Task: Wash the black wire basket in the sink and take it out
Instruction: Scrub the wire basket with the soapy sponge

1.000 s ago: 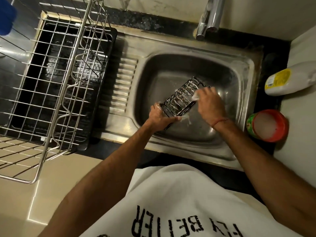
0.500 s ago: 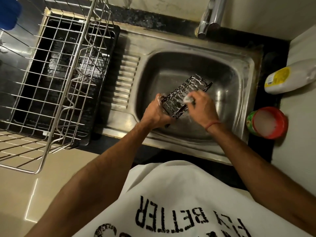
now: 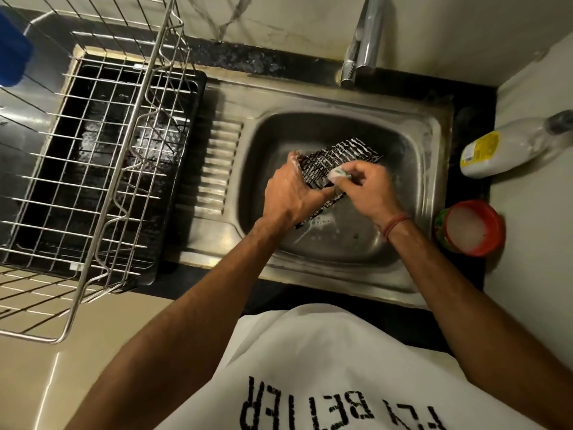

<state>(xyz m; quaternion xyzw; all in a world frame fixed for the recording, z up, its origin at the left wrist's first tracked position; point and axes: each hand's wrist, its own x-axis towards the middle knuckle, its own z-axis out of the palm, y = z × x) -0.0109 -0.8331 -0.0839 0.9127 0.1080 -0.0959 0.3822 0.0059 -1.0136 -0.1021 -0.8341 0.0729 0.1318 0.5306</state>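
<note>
The black wire basket [image 3: 341, 156] is tilted inside the steel sink [image 3: 412, 274], with white soap foam on its wires. My left hand [image 3: 291, 193] grips its near left end. My right hand [image 3: 369, 187] pinches a small foamy scrubber [image 3: 338, 173] against the basket's side. Suds lie on the sink floor below the basket. The lower part of the basket is hidden behind both hands.
The tap [image 3: 362, 45] hangs over the sink's back edge. A steel dish rack [image 3: 102, 169] over a black tray stands to the left. A white bottle [image 3: 508, 147] lies at the right, and a red-rimmed tub of soap [image 3: 469, 228] sits beside the sink.
My right hand has slid the scrubber from the basket's far end toward its near end. The basket has tipped slightly in my left hand's grip.
</note>
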